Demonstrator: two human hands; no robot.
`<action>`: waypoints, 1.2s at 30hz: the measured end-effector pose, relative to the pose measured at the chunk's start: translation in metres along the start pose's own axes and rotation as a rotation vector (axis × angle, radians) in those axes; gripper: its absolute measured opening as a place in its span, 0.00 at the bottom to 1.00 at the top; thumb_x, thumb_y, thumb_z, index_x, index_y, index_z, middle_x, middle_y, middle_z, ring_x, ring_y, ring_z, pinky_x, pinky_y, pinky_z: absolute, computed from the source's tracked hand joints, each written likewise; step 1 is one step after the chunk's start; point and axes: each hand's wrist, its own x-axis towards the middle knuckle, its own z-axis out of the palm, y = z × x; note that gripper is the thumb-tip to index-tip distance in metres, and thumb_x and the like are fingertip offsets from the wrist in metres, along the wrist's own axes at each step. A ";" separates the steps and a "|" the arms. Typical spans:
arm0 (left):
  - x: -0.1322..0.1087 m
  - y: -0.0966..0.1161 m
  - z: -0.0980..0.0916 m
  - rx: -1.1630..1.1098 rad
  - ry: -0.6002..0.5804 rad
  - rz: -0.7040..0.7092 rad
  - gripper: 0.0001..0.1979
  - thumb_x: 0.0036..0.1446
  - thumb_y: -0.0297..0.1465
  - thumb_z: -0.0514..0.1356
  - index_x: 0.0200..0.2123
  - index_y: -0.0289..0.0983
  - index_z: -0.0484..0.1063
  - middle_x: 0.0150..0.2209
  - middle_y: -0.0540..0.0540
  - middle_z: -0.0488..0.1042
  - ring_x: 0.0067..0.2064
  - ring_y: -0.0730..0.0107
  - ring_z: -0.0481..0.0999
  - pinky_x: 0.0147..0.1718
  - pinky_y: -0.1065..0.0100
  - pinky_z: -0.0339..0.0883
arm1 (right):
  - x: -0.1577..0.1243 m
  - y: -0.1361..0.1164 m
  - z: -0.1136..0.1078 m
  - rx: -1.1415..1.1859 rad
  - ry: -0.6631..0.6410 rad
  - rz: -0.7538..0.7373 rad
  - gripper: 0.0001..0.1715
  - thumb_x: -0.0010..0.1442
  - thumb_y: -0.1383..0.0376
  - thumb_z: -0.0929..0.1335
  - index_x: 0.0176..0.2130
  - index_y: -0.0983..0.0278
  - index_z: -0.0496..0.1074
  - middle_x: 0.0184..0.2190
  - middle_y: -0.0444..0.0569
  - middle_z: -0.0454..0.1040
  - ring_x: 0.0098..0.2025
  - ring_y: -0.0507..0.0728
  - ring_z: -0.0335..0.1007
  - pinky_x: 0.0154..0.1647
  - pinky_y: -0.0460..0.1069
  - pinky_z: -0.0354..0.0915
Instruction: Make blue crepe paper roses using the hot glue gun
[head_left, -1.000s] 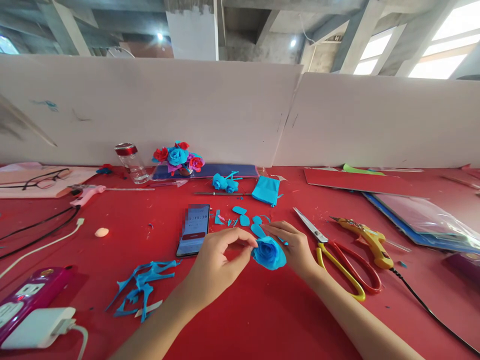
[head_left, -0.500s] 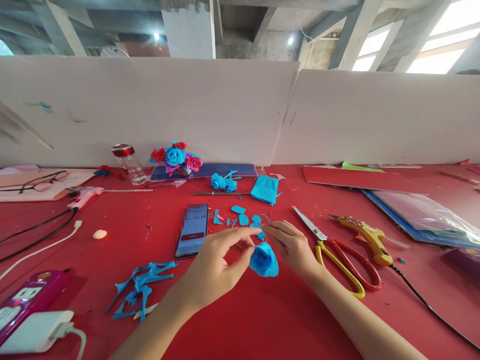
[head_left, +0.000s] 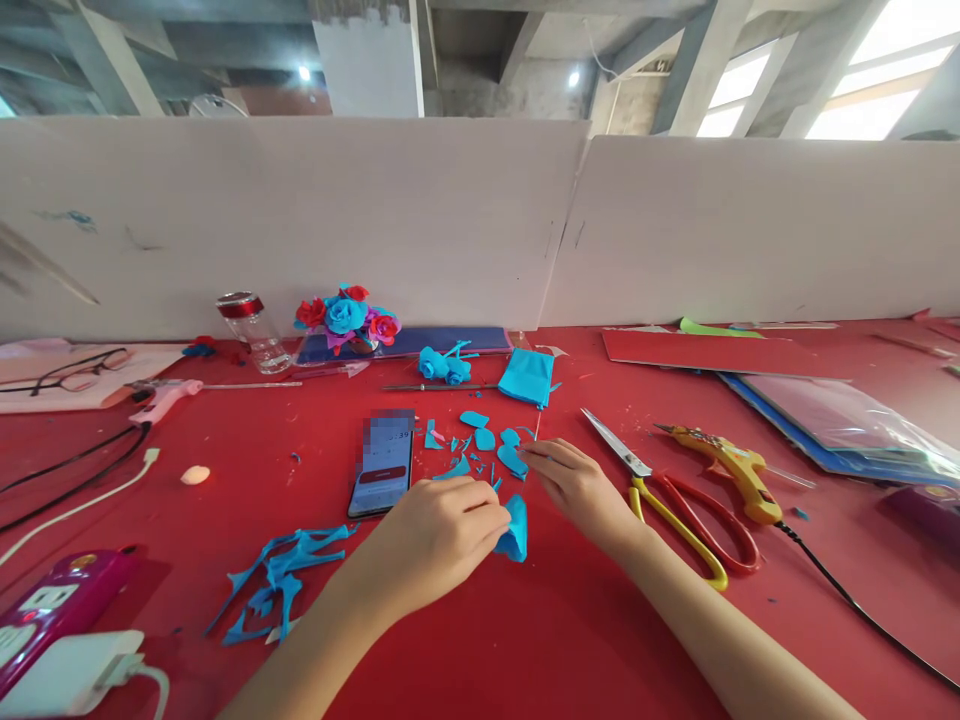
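Note:
My left hand [head_left: 450, 535] is closed, its thumb and fingers pinching a blue paper flower [head_left: 514, 530]. The flower is turned sideways, and its base is hidden behind my fingers. My right hand [head_left: 577, 485] is to the right of it, low over the table, with fingers bent together and tips beside a loose blue paper petal [head_left: 513, 461]. Whatever those fingertips hold, if anything, is too small to make out. More cut petals [head_left: 484, 439] and small blue scraps lie just beyond both hands.
Scissors [head_left: 652, 485] and a yellow glue gun [head_left: 727, 470] lie to the right. A phone [head_left: 382, 465] and blue paper offcuts [head_left: 285, 570] are on the left. Farther back are finished blue flowers [head_left: 446, 365], folded blue paper [head_left: 526, 376], a flower arrangement [head_left: 347, 316] and a glass bottle [head_left: 259, 335].
My left hand has rolled over, turning the flower from facing up to sideways and slightly left. My right fingers have drawn together near the petals, with the hand barely shifted.

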 end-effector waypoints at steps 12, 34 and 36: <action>0.006 0.003 0.025 0.005 -0.155 -0.208 0.07 0.58 0.27 0.55 0.30 0.36 0.72 0.28 0.49 0.73 0.29 0.69 0.74 0.27 0.71 0.61 | -0.012 -0.057 -0.030 0.188 -0.226 0.172 0.08 0.60 0.68 0.62 0.36 0.62 0.72 0.32 0.49 0.74 0.35 0.54 0.70 0.36 0.49 0.67; 0.009 0.002 0.023 -0.210 -0.121 -0.263 0.09 0.58 0.26 0.53 0.34 0.39 0.73 0.33 0.50 0.75 0.35 0.69 0.74 0.34 0.71 0.63 | -0.016 -0.067 -0.016 0.047 -0.107 0.309 0.08 0.56 0.70 0.64 0.32 0.63 0.73 0.30 0.49 0.75 0.32 0.55 0.70 0.35 0.49 0.65; 0.009 0.000 0.023 -0.275 -0.104 -0.274 0.08 0.58 0.26 0.53 0.35 0.40 0.72 0.34 0.50 0.75 0.37 0.70 0.73 0.35 0.71 0.63 | -0.013 -0.068 -0.019 0.108 -0.149 0.366 0.09 0.56 0.71 0.63 0.32 0.63 0.73 0.30 0.49 0.75 0.32 0.55 0.70 0.34 0.49 0.65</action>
